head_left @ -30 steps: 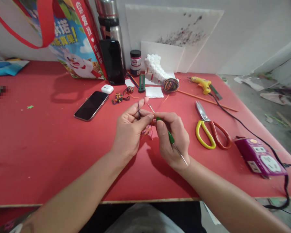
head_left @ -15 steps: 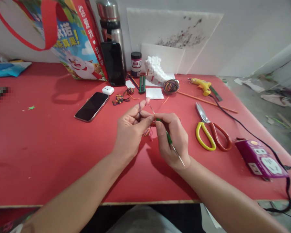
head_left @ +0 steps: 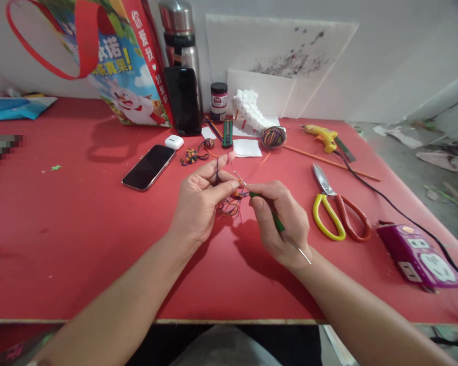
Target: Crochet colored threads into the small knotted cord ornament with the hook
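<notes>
Right hand (head_left: 289, 216) around one green-handled crochet hook (head_left: 277, 222).

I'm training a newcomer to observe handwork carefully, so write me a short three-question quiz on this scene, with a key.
1. What colour is the handle of the hook in the right hand? A) red B) green C) yellow
2. True or false: the scissors lie nearer the right hand than the left hand.
3. Fill in: a dark strand of yarn crosses a finger of the ____ hand.

Key: 1. B; 2. True; 3. left
</notes>
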